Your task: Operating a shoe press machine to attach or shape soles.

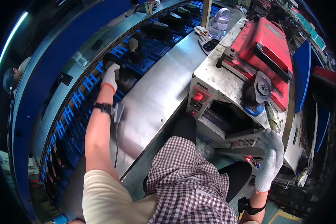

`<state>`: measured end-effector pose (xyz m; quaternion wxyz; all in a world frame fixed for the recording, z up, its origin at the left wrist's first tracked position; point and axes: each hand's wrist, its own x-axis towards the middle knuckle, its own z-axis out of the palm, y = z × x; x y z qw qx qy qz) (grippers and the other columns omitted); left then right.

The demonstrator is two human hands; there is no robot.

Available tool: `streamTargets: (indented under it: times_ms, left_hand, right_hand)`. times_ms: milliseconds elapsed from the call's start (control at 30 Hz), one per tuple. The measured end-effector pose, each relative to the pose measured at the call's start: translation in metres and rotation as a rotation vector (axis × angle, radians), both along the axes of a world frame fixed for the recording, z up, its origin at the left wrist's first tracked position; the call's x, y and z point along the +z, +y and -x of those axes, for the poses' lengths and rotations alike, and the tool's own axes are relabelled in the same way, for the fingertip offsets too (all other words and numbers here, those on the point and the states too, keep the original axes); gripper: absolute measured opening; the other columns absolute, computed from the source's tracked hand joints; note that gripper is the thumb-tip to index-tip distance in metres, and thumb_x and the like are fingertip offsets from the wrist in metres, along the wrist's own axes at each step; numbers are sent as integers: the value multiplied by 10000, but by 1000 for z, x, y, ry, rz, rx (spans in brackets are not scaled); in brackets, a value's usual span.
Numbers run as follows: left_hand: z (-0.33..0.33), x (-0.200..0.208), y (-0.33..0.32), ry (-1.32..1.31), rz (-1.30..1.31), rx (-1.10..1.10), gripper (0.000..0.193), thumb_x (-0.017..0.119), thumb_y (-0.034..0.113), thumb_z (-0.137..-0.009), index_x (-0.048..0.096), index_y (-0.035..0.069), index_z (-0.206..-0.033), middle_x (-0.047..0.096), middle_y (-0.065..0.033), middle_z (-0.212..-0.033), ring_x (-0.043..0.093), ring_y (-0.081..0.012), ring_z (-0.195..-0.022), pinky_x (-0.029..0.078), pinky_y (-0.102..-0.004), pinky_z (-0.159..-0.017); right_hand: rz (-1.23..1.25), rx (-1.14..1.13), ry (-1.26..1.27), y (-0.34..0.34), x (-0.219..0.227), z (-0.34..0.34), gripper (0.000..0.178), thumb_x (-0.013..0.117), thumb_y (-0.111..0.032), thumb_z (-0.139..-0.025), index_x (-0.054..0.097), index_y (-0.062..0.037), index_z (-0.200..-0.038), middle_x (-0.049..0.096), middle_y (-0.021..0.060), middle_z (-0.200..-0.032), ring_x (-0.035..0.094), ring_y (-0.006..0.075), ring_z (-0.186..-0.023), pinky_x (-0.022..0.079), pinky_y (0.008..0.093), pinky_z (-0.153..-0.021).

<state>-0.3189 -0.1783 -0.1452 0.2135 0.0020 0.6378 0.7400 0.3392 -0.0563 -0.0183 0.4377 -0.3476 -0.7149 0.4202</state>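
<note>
At the left, my left hand (110,77), in a white glove with an orange cuff, reaches over the blue slatted conveyor. Its fingers are closed on the upper part of a black shoe (126,79), and part of that shoe is hidden behind the glove. Farther along the conveyor stand several more dark shoes (159,30). On the right, my right hand (270,156), also gloved, is curled closed beside the front of a worn off-white machine (209,80). A small metal piece (254,142) shows at its fingertips; whether the hand grips it I cannot tell.
A bare metal worktop (156,89) lies between the conveyor and the machine. A red hinged cover (265,48) tops the machine, with a red switch (198,96) on its side. Gloves (204,39) and a clear lilac bottle (218,24) stand behind. Another person (14,79) is far left.
</note>
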Motion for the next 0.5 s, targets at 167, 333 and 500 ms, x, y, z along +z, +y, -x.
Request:
streamTargets:
  times_ms: [167,333,500]
  left_hand:
    - [59,-23,28,583,305,70,850,814,226,-779,494,-17,-1528,661,-140,-1336,624,-254,-1229,474,-344,-1070]
    - [67,-32,44,626,470,133,638,783,171,-853,564,-29,-1418,645,-192,-1417,593,-304,-1340,445,-392,-1148]
    - [22,3,32,960,619,85,872,710,288,-952,285,-84,-1616,309,-276,-1688,309,-369,-1569,231,-423,-1299]
  right_hand:
    - [51,-122,-19,4,-23,13,469,546,-220,-1022,594,77,-1382,644,171,-1354,608,270,-1286,437,406,-1149]
    - [37,-101,-38,-8,-39,23,401,549,-193,-1013,644,56,-1313,659,145,-1258,637,251,-1188,483,371,-1071]
    - [79,-72,-136,-3,-63,11,328,575,-122,-1032,668,34,-1305,663,143,-1197,637,259,-1135,480,370,-1030]
